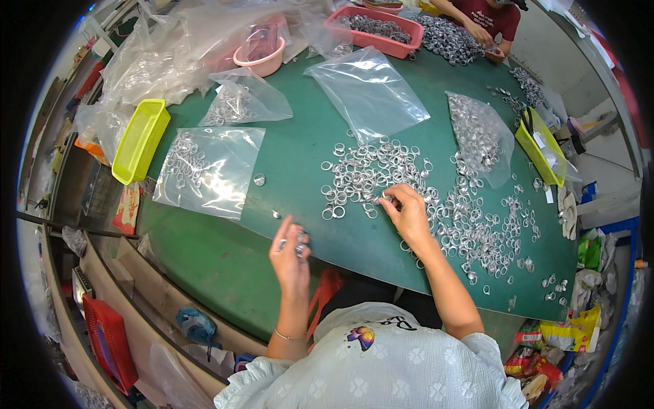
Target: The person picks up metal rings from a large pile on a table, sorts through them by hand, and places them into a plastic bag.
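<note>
My left hand (290,259), raised just off the table's near edge, has its fingers curled around several silver metal rings (300,245). With thumb and fingertips together, my right hand (411,217) pinches a small metal ring at the near side of a loose ring pile (364,170). A second, wider spread of rings (477,235) lies to the right of that hand. Two stray rings, one a single ring (259,179), rest on the table between my left hand and a flat clear bag (231,153) with rings inside.
The green table (300,150) also bears a clear plastic bag (368,88), a ring-filled bag (477,129), yellow-green baskets (141,140) and a pink tub of rings (375,31). Across the table, a co-worker's hands (487,41) handle another ring heap. Wooden shelving (170,300) stands at the left.
</note>
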A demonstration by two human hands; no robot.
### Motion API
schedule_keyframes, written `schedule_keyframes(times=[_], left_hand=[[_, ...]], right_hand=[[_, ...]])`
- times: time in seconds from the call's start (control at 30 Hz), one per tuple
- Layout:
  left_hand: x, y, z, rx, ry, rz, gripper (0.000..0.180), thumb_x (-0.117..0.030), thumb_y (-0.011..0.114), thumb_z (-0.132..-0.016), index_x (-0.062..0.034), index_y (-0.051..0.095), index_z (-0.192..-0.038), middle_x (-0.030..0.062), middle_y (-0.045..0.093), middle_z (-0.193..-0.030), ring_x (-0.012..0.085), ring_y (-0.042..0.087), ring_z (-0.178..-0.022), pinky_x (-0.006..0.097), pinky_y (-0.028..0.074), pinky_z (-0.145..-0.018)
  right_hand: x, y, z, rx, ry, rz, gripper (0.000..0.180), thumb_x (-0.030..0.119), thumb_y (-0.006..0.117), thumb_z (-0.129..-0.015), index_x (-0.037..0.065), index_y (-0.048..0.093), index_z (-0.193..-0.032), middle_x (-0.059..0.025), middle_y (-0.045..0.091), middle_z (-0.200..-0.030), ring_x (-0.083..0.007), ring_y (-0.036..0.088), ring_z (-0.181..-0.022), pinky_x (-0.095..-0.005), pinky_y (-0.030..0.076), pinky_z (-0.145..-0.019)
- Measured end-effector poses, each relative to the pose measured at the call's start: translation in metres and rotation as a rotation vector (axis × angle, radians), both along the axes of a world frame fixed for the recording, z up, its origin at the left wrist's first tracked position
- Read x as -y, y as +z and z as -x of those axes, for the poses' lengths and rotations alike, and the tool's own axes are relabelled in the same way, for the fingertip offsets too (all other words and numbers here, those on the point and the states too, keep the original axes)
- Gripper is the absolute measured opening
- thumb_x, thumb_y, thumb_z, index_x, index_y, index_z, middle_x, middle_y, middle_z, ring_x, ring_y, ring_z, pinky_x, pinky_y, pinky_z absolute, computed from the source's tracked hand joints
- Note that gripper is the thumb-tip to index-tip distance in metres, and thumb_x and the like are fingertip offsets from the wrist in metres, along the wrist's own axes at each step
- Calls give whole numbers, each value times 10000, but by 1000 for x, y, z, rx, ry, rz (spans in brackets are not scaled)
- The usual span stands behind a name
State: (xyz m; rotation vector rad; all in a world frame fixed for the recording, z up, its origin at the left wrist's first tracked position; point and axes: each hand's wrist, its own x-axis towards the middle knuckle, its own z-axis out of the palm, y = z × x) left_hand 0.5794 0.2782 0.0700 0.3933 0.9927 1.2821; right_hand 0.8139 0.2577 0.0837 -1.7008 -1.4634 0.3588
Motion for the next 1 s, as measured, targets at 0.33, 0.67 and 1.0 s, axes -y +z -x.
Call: schedule_keyframes(times=[0.33,0.67,1.0], left_hand=[[-119,-9,30,-169,-142,-82,392,-114,609,-878,60,500,-1212,86,606,-888,106,554,-644,181,408,-450],[-41,4,-14,294,-431,36,322,-206,553,-919,15,517,-1149,80,563,-864,122,541,-652,173,401,-407],[18,0,-47,590,-699,331,467,-363,363,-979,13,488,-1227,177,601,-1067,240,624,-933,279,567,-627]], right_hand=[[1,-10,-5,-611,-25,202,141,46,585,-854,-22,608,-974,-45,599,-762,-53,521,-582,-215,433,-520],[-7,-11,-8,57,57,105,182,-4,582,-780,-4,618,-958,-166,594,-799,-320,585,-728,-380,473,-687],[17,24,-9,-1347,295,565,155,75,536,-885,-11,571,-1009,-34,576,-718,-50,454,-478,-166,300,-371]])
